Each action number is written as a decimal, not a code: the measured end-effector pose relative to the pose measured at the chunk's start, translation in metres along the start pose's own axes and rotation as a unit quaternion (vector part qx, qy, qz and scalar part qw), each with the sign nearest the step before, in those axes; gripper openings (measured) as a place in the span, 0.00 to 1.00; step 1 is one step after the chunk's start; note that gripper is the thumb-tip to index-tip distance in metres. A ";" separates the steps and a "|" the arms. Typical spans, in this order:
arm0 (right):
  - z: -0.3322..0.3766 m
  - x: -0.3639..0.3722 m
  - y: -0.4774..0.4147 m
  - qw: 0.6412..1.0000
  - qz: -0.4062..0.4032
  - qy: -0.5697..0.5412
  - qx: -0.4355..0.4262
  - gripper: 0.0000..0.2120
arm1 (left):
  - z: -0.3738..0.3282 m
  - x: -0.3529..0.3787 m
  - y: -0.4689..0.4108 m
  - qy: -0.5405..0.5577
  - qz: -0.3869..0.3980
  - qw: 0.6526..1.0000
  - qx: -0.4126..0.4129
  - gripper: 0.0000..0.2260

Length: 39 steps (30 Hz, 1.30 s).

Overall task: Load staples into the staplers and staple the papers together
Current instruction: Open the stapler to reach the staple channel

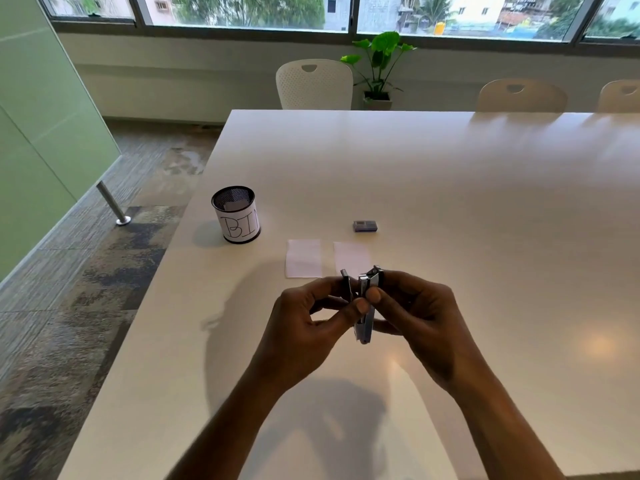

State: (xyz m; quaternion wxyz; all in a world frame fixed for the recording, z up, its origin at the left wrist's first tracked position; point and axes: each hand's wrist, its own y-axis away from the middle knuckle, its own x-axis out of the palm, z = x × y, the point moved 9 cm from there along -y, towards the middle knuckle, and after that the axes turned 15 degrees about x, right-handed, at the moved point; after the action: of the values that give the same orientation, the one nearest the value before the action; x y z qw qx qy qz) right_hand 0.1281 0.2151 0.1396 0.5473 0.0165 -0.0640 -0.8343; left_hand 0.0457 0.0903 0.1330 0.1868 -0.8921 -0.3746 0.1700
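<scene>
While only the head view is on offer, we log everything from it.

Head view: both hands are raised just above the counter (pixel 450 202), near its front edge. Left hand (pixel 304 317) and right hand (pixel 419 317) each have fingers curled round the stapler (pixel 365 323), thumbs pinching near its middle. The stapler stands roughly upright and looks sprung open, a dark flap splayed to the left of the metal channel. We cannot tell whether any staples sit in the channel.

Beyond the hands, two papers (pixel 303 258) lie flat side by side, apart, not stacked. A small box (pixel 365 226), probably the staples, rests just past the right-hand paper, closed as far as we can see. A mesh cup (pixel 236 214) stands further left.

Risks, as we judge them:
- A sprung part could snap back on a thumb, since both thumbs sit right at the channel.
- A strip fed in mid-air could tip out and scatter on the counter; the upright hold invites that.
- Closing the top on a crooked strip could jam the stapler.
- The papers are unaligned; stapling them as they lie would miss one.

Writing: the cup's white wrap reads "BI" with a further letter cut off by the curve, likely "BIN". The box print is too small to read.
</scene>
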 end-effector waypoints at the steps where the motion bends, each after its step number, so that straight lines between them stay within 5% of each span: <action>1: -0.001 0.000 0.000 1.000 0.009 -0.012 0.005 0.14 | -0.001 0.000 0.000 -0.005 0.002 1.000 0.004 0.11; 28: -0.010 0.012 0.003 0.999 0.014 -0.019 0.022 0.07 | 0.002 -0.001 0.010 0.000 0.015 1.000 -0.025 0.07; 33: -0.015 0.006 0.003 0.994 0.013 -0.096 0.043 0.08 | 0.011 -0.016 0.013 0.110 -0.056 0.989 -0.078 0.07; 39: -0.003 0.003 0.005 0.998 -0.030 -0.055 -0.013 0.09 | 0.022 -0.018 0.012 0.169 -0.092 0.976 -0.103 0.10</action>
State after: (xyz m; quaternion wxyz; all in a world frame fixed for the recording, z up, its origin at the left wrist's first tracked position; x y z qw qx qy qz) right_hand 0.1321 0.2100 0.1371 0.5181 -0.0351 -0.0827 -0.8506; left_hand 0.0315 0.0739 0.1112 0.1691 -0.8843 -0.4332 -0.0408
